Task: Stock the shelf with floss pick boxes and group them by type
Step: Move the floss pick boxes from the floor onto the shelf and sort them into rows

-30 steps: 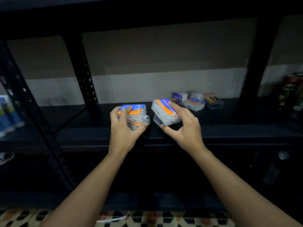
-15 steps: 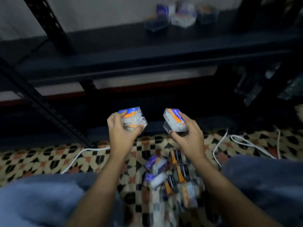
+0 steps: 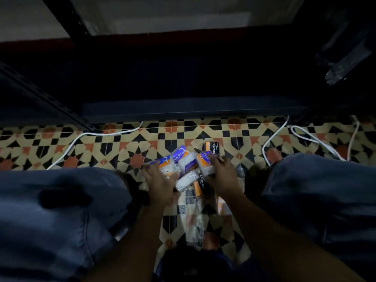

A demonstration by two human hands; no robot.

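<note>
both hands (image 3: 160,181) lowered, boxes (image 3: 205,162) in grip

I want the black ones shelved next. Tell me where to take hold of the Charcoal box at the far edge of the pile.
The Charcoal box lies flat on the tiled floor, label up, just beyond the right hand. Come from above with that hand and pinch its two long sides. Its far and right edges look free, while the Smooth box crowds its near left corner.

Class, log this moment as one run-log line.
left hand: on Smooth box | right hand: grips Smooth box | pile: on floor
</note>
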